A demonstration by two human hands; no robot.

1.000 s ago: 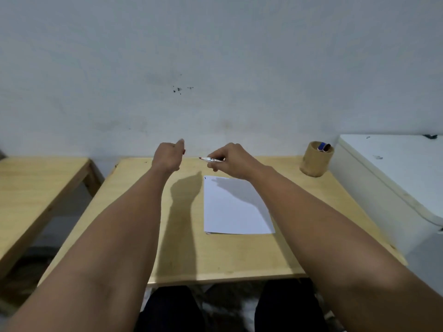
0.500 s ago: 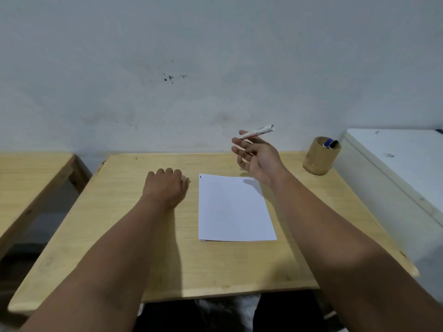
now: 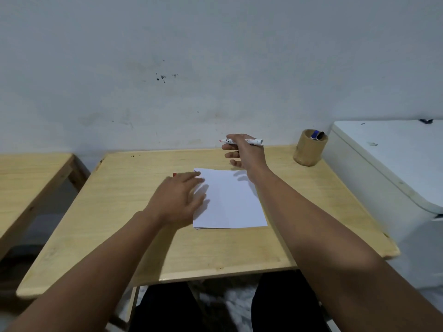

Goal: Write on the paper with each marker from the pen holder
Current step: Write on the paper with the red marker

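Note:
A white sheet of paper (image 3: 230, 200) lies in the middle of the wooden table (image 3: 119, 212). My right hand (image 3: 244, 154) hovers above the paper's far edge, shut on an uncapped white marker (image 3: 251, 141) held level, its red tip pointing left. Blurred, with fingers spread, my left hand (image 3: 178, 197) reaches onto the paper's left edge. A red cap (image 3: 174, 174) peeks out on the table just beyond its fingers. The round bamboo pen holder (image 3: 309, 149) stands at the table's far right corner with two markers (image 3: 317, 135) in it, one blue-capped, one dark.
A white appliance (image 3: 388, 159) with a sloping top stands close against the table's right side. A second wooden table (image 3: 28, 178) is at the left across a gap. A pale wall rises just behind the table. My dark-clothed legs are under the near edge.
My left hand opened and slid right onto the paper's edge, leaving the red cap on the table. My right hand turned the marker so its tip points left.

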